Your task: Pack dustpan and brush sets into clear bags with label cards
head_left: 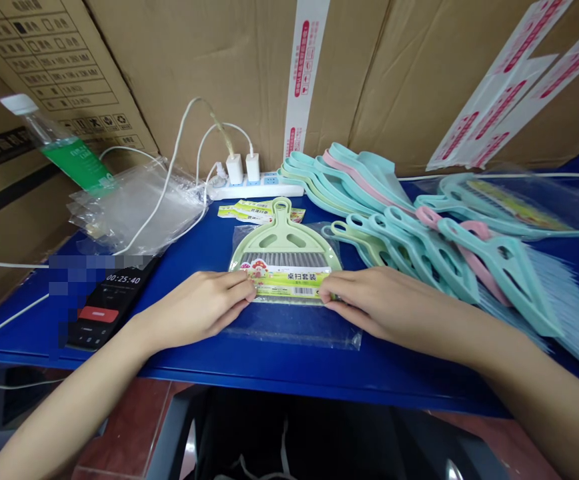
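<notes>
Here, two hands (209, 303) (369, 300) hold one bagged green brush-and-dustpan set (285, 260).

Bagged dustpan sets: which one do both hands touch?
The light-green set, between the left hand and right hand; the other bagged set, turquoise, lies behind the loose brushes.

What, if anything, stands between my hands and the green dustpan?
Nothing separate is visible: the left hand and right hand are at opposite ends of the label across the green dustpan. Clear plastic film shows beside it; whether any lies under the hands, I cannot tell.
</notes>
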`<state>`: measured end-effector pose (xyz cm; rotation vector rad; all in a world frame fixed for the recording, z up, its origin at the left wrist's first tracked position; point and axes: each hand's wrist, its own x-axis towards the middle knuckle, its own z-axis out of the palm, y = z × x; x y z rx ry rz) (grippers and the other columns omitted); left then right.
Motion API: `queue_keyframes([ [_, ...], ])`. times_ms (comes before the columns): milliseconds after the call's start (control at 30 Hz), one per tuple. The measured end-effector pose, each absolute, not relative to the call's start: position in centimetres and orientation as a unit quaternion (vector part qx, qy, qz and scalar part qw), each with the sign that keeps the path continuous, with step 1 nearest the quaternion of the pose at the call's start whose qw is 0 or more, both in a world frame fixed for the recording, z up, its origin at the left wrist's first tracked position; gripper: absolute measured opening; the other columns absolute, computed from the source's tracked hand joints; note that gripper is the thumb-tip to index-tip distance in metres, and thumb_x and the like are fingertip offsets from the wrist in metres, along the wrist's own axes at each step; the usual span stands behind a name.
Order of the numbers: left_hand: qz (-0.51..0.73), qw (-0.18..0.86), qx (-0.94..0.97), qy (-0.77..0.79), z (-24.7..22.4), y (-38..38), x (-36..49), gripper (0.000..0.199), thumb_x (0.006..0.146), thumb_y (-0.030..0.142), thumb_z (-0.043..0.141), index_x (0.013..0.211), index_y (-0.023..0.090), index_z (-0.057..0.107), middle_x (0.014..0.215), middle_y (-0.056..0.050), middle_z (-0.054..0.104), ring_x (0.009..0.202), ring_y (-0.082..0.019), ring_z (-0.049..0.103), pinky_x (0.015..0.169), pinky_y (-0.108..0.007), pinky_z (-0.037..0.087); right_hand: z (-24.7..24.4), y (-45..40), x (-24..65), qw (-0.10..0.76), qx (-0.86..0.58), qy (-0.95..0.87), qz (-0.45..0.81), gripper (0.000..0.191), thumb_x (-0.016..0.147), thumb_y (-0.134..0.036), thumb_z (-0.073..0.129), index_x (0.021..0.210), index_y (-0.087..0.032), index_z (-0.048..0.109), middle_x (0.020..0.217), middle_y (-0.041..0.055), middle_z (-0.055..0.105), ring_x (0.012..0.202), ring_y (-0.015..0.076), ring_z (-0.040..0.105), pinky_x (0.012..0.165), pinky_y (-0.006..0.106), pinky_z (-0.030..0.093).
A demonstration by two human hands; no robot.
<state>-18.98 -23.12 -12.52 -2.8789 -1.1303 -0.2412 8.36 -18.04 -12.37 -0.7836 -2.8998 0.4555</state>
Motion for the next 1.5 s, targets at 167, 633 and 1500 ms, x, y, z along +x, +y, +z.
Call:
queue_keyframes([
  [167,-0.068,0.002,-0.929,-0.364,-12.3,-23.1,-19.3,0.028,0.101,0.020,0.034,0.090,0.018,0.060,0.087,-0.002,0.065,0.069,-0.014,0.062,0.061,-0.027,0.046,-12.3,-18.0,8.5,0.046,-0.260,-0.950,0.167,0.029,0.099,-0.024,0.033,0.076,-0.022,0.051,0.078,0.0032,0.065,0.063,0.0167,0.058,0.057,0.030,0.037],
  [633,-0.006,-0.104,-0.913,-0.395,-11.1,-23.7,-19.9,0.034,0.080,0.039,0.071,0.105,0.020,0.058,0.103,-0.003,0.066,0.078,-0.018,0.064,0.064,-0.029,0.046,-12.1,-17.8,8.6,0.033,-0.282,-0.942,0.181,0.027,0.098,-0.025,0.036,0.079,-0.021,0.056,0.082,0.0041,0.069,0.070,0.0194,0.063,0.062,0.032,0.042],
  [1500,-0.052,-0.145,-0.928,-0.340,-11.3,-24.2,-19.5,0.014,0.088,0.014,0.050,0.081,0.021,0.060,0.077,0.002,0.061,0.067,-0.011,0.056,0.060,-0.024,0.040,-12.4,-18.0,8.8,0.058,-0.218,-0.970,0.093,0.042,0.095,-0.014,0.048,0.128,-0.034,0.066,0.111,0.0038,0.076,0.092,0.0223,0.073,0.073,0.034,0.056],
])
